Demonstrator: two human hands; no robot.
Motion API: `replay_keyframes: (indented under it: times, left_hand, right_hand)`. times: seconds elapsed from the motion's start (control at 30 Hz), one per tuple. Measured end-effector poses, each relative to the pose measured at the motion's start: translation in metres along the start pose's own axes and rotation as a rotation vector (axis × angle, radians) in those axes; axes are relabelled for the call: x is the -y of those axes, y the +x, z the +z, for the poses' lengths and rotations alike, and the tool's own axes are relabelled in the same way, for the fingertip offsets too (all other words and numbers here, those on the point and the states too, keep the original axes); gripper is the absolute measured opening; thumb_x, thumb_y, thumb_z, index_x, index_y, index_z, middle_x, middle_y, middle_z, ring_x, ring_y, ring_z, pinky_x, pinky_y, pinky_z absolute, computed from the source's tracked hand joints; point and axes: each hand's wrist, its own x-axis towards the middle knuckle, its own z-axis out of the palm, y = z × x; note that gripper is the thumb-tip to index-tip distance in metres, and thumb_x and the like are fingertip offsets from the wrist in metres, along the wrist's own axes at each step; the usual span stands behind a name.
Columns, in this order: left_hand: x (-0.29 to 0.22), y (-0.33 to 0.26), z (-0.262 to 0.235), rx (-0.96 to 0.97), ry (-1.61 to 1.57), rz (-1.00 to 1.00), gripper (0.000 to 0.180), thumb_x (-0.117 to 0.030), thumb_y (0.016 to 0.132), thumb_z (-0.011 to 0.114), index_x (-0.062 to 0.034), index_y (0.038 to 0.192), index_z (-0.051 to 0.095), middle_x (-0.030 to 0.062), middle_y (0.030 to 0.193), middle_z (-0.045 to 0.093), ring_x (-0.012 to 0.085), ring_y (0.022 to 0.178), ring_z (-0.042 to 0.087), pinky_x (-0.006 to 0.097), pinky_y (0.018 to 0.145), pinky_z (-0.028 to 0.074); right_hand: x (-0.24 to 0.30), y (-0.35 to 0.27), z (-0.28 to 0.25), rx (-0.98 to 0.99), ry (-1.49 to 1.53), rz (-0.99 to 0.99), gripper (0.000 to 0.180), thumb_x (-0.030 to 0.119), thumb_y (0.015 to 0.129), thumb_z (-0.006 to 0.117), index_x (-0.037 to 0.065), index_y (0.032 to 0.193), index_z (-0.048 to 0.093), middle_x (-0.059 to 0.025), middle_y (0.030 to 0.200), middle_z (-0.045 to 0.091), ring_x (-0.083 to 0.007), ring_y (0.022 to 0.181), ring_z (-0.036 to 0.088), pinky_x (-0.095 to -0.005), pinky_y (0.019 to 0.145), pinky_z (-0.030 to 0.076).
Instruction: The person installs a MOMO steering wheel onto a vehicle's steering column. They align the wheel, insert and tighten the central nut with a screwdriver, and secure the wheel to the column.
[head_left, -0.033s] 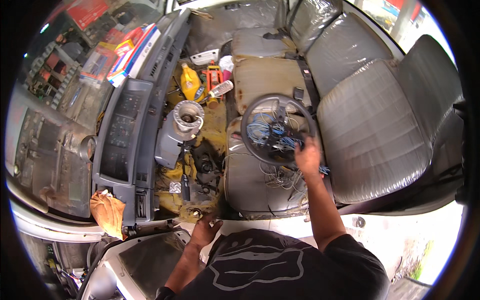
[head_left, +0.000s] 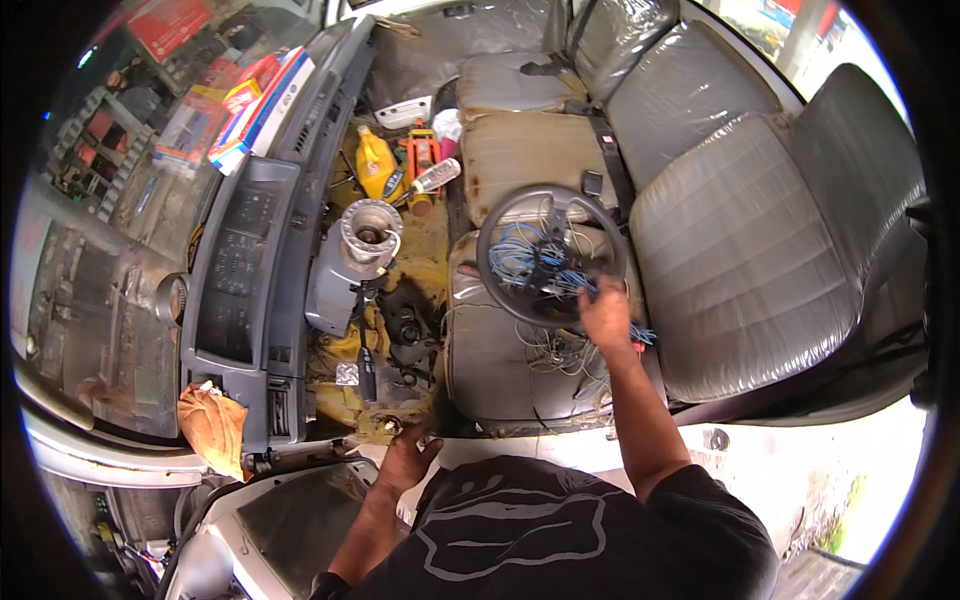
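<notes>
A black steering wheel (head_left: 488, 280) lies on the worn seat cushion, with a tangle of blue wires (head_left: 515, 255) and dark connectors within its ring. At the wheel's right rim is my right hand (head_left: 606, 312), its fingers bent over the rim toward the wires; what they pinch is hidden. Loose grey wires (head_left: 552, 348) spill below the wheel onto the cushion. My left hand (head_left: 405, 462) is low near the door sill, thumb apart from the fingers, with nothing seen in it.
Left of the seat stand a yellow jug (head_left: 376, 165), an orange jack (head_left: 422, 155), a clear bottle (head_left: 437, 176) and the bare steering column (head_left: 368, 235). The dashboard (head_left: 228, 320) runs along the left, with an orange cloth (head_left: 212, 428) at its near end. A grey seat (head_left: 735, 270) is at right.
My right hand has moved slightly left, its fingers closer to the blue wires. My left hand stays near the sill.
</notes>
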Motion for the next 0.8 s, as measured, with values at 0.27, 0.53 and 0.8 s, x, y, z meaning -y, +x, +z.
replay_keyframes:
  times: [0.27, 0.53, 0.8]
  left_hand:
    - [0.009, 0.005, -0.004, 0.071, 0.004, -0.066, 0.044, -0.025, 0.101, 0.079, -0.0071, 0.14, 0.07, 0.0232, 0.132, 0.076, 0.041, 0.121, 0.074, 0.046, 0.103, 0.058]
    - [0.046, -0.024, 0.002, 0.08, 0.069, -0.076, 0.045, -0.025, 0.101, 0.08, -0.004, 0.139, 0.07, 0.0179, 0.136, 0.076, 0.0338, 0.127, 0.073, 0.045, 0.103, 0.06]
    - [0.078, -0.045, -0.003, -0.018, 0.025, -0.124, 0.044, -0.024, 0.099, 0.082, -0.005, 0.137, 0.073, 0.0191, 0.132, 0.077, 0.0345, 0.123, 0.074, 0.045, 0.104, 0.059]
  right_hand:
    - [0.019, -0.053, 0.017, 0.717, 0.063, -0.175, 0.024, 0.024, 0.1, 0.074, 0.006, 0.114, 0.08, -0.0237, 0.11, 0.079, -0.0439, 0.107, 0.075, -0.0507, 0.099, 0.058]
    - [0.0, -0.003, -0.015, 0.276, 0.021, 0.128, 0.025, 0.026, 0.101, 0.072, 0.006, 0.113, 0.083, -0.0248, 0.106, 0.079, -0.0453, 0.103, 0.076, -0.0499, 0.095, 0.061]
    - [-0.003, 0.01, -0.016, 0.153, 0.008, 0.159, 0.027, 0.027, 0.1, 0.073, 0.007, 0.116, 0.082, -0.0249, 0.109, 0.079, -0.0455, 0.106, 0.076, -0.0508, 0.096, 0.06]
